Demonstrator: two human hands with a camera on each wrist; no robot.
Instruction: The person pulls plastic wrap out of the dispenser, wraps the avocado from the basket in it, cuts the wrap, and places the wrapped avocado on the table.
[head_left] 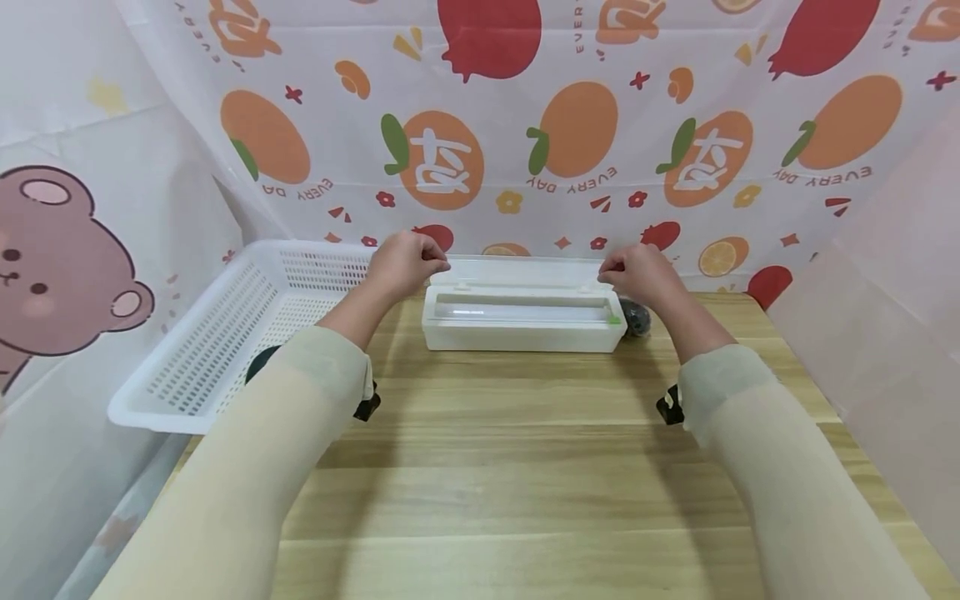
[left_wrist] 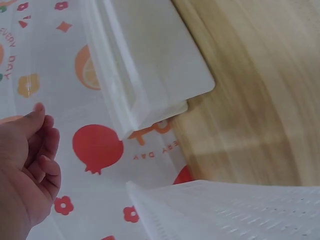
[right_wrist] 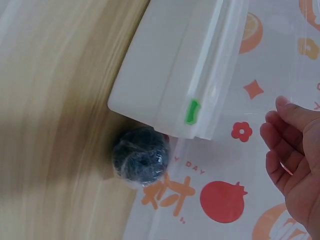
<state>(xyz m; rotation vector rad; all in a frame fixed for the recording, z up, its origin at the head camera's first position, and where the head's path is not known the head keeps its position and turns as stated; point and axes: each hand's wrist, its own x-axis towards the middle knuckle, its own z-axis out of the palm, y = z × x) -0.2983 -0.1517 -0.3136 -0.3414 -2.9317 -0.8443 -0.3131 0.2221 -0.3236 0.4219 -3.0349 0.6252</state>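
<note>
A white cling film dispenser (head_left: 525, 337) lies lengthwise near the back of the table, its lid (head_left: 517, 271) raised behind the opening. Inside shows a pale roll (head_left: 517, 312); a green cutter slider (right_wrist: 192, 111) sits at the right end. My left hand (head_left: 405, 262) is above the dispenser's left end, thumb and fingertips pinching the edge of a faint, clear sheet of cling film. The other edge is pinched by my right hand (head_left: 645, 271), above the right end. Much of the sheet blends into the printed backdrop.
To the left stands a white perforated basket (head_left: 191, 333), with a dark thing partly hidden by my sleeve. A dark round object in clear wrap (right_wrist: 141, 156) lies against the dispenser's right end. A fruit-print sheet (head_left: 525, 183) hangs behind the wooden table (head_left: 517, 492).
</note>
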